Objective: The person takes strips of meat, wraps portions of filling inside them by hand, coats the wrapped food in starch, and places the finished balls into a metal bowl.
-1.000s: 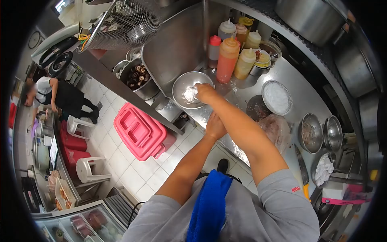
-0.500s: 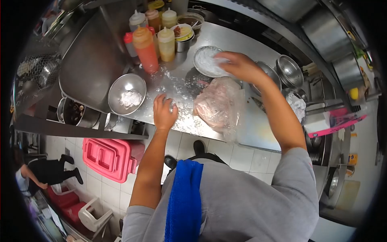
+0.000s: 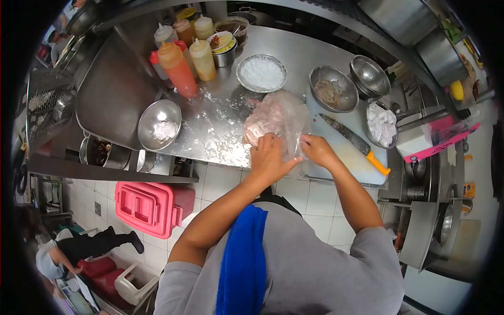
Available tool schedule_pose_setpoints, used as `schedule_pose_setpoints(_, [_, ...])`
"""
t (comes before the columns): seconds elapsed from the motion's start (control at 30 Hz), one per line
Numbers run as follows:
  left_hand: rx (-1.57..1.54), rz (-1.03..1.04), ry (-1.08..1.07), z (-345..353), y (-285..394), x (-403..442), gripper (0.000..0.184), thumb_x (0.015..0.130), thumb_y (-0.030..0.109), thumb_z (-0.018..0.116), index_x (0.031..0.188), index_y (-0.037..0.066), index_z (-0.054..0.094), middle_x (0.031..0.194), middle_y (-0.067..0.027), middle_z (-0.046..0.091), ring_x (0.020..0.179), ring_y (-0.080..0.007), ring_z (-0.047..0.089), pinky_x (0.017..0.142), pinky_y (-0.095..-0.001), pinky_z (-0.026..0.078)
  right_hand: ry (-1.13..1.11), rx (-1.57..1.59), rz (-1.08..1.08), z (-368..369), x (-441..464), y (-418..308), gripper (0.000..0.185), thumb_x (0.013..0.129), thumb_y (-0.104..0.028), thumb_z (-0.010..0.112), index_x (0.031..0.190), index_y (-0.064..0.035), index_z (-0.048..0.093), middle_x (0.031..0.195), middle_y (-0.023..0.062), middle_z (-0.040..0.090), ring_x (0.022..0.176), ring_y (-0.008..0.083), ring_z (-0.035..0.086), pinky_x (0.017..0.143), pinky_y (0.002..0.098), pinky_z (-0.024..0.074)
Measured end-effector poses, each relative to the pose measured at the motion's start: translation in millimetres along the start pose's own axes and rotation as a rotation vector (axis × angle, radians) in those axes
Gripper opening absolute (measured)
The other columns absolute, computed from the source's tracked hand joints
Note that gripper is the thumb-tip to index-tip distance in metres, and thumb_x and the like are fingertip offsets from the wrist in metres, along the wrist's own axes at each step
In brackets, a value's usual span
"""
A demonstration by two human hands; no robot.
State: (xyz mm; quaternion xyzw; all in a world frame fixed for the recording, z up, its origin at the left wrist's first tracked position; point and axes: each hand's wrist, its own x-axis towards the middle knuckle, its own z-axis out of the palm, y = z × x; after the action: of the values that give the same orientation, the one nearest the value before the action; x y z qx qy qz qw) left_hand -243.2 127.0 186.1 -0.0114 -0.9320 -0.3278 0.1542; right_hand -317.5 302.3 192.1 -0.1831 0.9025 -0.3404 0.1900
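A clear plastic bag [image 3: 295, 118] holding pale raw meat [image 3: 268, 118] lies on the steel counter, its right side over the white cutting board [image 3: 336, 157]. My left hand [image 3: 270, 160] rests on the near edge of the bag, thumb spread to the right and fingers on the meat side. At the bag's right edge my right hand [image 3: 319, 151] pinches the plastic, fingers closed. Just beyond the bag stands a round pan of white powder [image 3: 261, 73]. On the board lies a knife [image 3: 349, 135] with an orange handle, near a steel bowl [image 3: 333, 89] with some pale, wet-looking contents.
Squeeze bottles [image 3: 178, 71] cluster at the back left. A steel bowl [image 3: 160, 118] with a little powder sits at left, and a bowl of white-coated pieces [image 3: 381, 124] at right. White powder is scattered over the counter [image 3: 210, 139]. A pink lidded bin [image 3: 144, 207] stands below; another person [image 3: 89, 247] is at lower left.
My right hand has left the powder pan and come back to the bag's right edge. My left hand has moved right from the counter onto the bag. The view has shifted slightly.
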Motion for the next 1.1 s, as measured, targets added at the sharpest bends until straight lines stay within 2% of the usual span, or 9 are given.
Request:
schedule_pose_setpoints(0.1, [0.024, -0.141, -0.175, 35, -21, 9, 0.037, 0.071, 0.029, 0.072, 0.095, 0.002, 0.065, 0.112, -0.0120, 0.053, 0.103, -0.0316, 0.051, 0.078, -0.0472, 0.045, 0.174, -0.143, -0.089, 19, 26, 24, 0.023, 0.084, -0.012, 0.056, 0.103, -0.0007, 0.062, 0.095, 0.0243, 0.064, 0.088, 0.0408, 0.062, 0.079, 0.0444, 0.0489])
schedule_pose_setpoints(0.23, [-0.091, -0.191, 0.087, 17, -45, 24, 0.021, 0.071, 0.018, 0.064, 0.080, -0.001, 0.067, 0.105, -0.0120, 0.056, 0.099, -0.0324, 0.052, 0.079, -0.0453, 0.046, 0.285, -0.257, -0.001, 12, 36, 40, 0.025, 0.083, -0.012, 0.059, 0.106, -0.0036, 0.063, 0.098, 0.0249, 0.064, 0.092, 0.0416, 0.061, 0.083, 0.0462, 0.0484])
schedule_pose_setpoints(0.5, [0.009, 0.005, 0.111, 43, -41, 13, 0.030, 0.067, 0.020, 0.069, 0.081, -0.006, 0.062, 0.096, -0.0218, 0.059, 0.092, -0.0372, 0.055, 0.082, -0.0454, 0.045, 0.146, -0.637, 0.054, 20, 60, 31, 0.023, 0.079, -0.019, 0.062, 0.098, -0.0067, 0.064, 0.094, 0.0193, 0.067, 0.087, 0.0379, 0.065, 0.074, 0.0468, 0.0522])
schedule_pose_setpoints(0.6, [-0.209, -0.169, 0.023, 63, -47, 9, 0.044, 0.069, 0.028, 0.072, 0.095, -0.006, 0.060, 0.097, -0.0243, 0.058, 0.093, -0.0398, 0.055, 0.084, -0.0472, 0.044, -0.109, -0.841, 0.004, 29, 98, 69, 0.019, 0.078, -0.019, 0.062, 0.091, -0.0064, 0.066, 0.090, 0.0185, 0.066, 0.084, 0.0351, 0.065, 0.071, 0.0459, 0.0515])
schedule_pose_setpoints(0.77, [-0.104, -0.180, 0.206, 71, -49, 8, 0.025, 0.066, 0.022, 0.066, 0.081, 0.002, 0.066, 0.101, -0.0150, 0.055, 0.100, -0.0320, 0.051, 0.086, -0.0427, 0.043, -0.239, -0.638, -0.164, 5, 114, 76, 0.026, 0.080, -0.021, 0.059, 0.090, 0.0027, 0.065, 0.091, 0.0259, 0.063, 0.084, 0.0379, 0.064, 0.072, 0.0487, 0.0483])
schedule_pose_setpoints(0.8, [-0.108, -0.201, 0.196, 58, -49, 7, 0.024, 0.066, 0.020, 0.066, 0.082, 0.002, 0.065, 0.102, -0.0139, 0.054, 0.101, -0.0314, 0.050, 0.086, -0.0425, 0.043, -0.051, -0.623, -0.282, -1, 95, 53, 0.028, 0.079, -0.020, 0.058, 0.090, 0.0055, 0.062, 0.089, 0.0295, 0.059, 0.084, 0.0386, 0.063, 0.071, 0.0473, 0.0475])
schedule_pose_setpoints(0.9, [-0.150, -0.178, 0.204, 57, -51, 4, 0.023, 0.066, 0.019, 0.064, 0.081, 0.002, 0.065, 0.102, -0.0131, 0.052, 0.101, -0.0304, 0.049, 0.085, -0.0428, 0.043, -0.096, -0.615, -0.476, -22, 130, 123, 0.026, 0.086, -0.021, 0.056, 0.092, 0.0031, 0.061, 0.083, 0.0231, 0.063, 0.078, 0.0330, 0.064, 0.068, 0.0415, 0.0489])
schedule_pose_setpoints(0.97, [-0.174, -0.151, 0.232, 56, -53, 4, 0.023, 0.066, 0.020, 0.063, 0.080, 0.002, 0.065, 0.102, -0.0133, 0.052, 0.100, -0.0300, 0.049, 0.083, -0.0434, 0.043, -0.412, -0.479, -0.070, -48, 112, 114, 0.056, 0.092, -0.032, 0.056, 0.141, -0.0124, 0.037, 0.143, 0.0181, 0.040, 0.116, 0.0452, 0.047, 0.103, 0.0527, 0.0332])
schedule_pose_setpoints(1.1, [-0.267, -0.127, 0.072, 50, -47, 6, 0.037, 0.069, 0.024, 0.066, 0.097, 0.001, 0.062, 0.108, -0.0150, 0.051, 0.107, -0.0320, 0.048, 0.085, -0.0449, 0.045, 0.017, 0.300, 0.067, -61, 85, 111, 0.051, 0.092, -0.024, 0.058, 0.134, 0.0006, 0.043, 0.130, 0.0182, 0.051, 0.114, 0.0369, 0.050, 0.093, 0.0482, 0.0436])
